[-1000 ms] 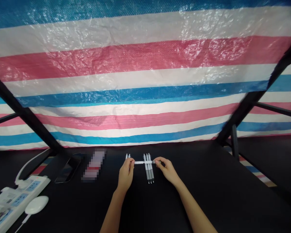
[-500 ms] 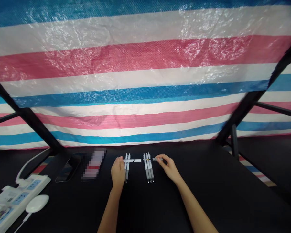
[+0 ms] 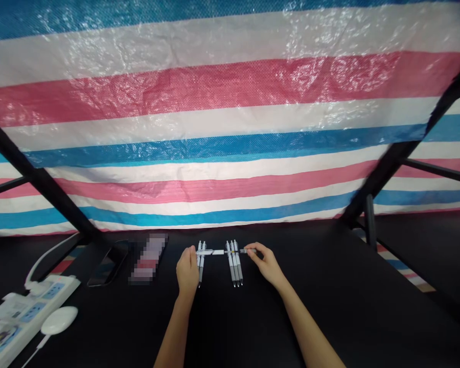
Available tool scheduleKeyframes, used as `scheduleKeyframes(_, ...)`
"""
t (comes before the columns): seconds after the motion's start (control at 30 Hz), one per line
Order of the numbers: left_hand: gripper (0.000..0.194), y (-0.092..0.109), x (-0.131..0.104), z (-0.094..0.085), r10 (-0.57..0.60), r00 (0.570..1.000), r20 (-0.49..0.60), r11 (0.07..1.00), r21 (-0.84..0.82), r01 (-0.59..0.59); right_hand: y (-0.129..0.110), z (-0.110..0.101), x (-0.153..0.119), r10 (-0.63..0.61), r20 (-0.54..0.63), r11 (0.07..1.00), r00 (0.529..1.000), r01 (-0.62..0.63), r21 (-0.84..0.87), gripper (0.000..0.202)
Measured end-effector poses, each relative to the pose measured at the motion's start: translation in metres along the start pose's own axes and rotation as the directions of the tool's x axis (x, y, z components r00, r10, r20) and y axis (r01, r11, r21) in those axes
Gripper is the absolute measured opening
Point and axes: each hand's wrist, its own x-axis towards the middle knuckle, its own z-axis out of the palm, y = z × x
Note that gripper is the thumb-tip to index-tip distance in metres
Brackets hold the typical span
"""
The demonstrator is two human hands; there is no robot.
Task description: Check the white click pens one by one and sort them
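On a black table (image 3: 329, 306), three white-and-grey pens (image 3: 233, 263) lie side by side, pointing toward me. Two more pens (image 3: 201, 258) lie a little to their left. My left hand (image 3: 187, 273) pinches the white barrel half (image 3: 210, 252) of a pulled-apart pen, held crosswise over the left pair. My right hand (image 3: 266, 263) pinches the other, grey tip half (image 3: 247, 251) crosswise above the group of three. A thin refill seems to bridge the two halves.
A dark phone (image 3: 107, 266) and a blurred flat item (image 3: 149, 258) lie left of the pens. A white power strip (image 3: 19, 312) and a white mouse (image 3: 59, 321) sit at the table's left edge. A striped tarp (image 3: 230, 128) hangs behind, crossed by black frame bars (image 3: 42, 179).
A second ago both hands held one whole pen crosswise. The hands have since moved apart, splitting it into two halves, my left hand shifting leftward. Little has moved in the last half second.
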Motion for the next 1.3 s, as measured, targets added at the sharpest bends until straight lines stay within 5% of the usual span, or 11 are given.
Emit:
scheduleKeyframes(0.37,0.038,0.021,-0.012,0.008,0.047,0.996,0.074,0.999,-0.010,-0.047,-0.006,0.022,-0.005,-0.022,0.041,1.000,0.999,0.023,-0.020,0.027)
scheduleKeyframes(0.97,0.040,0.015,-0.011,0.011,0.015,0.993,0.114,0.996,-0.087,-0.005,-0.003,0.020,-0.004,-0.006,0.059,1.000,0.998,0.004,0.030,0.027)
scheduleKeyframes(1.3,0.039,0.016,-0.012,0.009,0.040,0.994,0.098,0.996,-0.087,-0.031,-0.011,0.020,-0.007,0.141,0.209,0.970,0.968,-0.177,0.165,0.042)
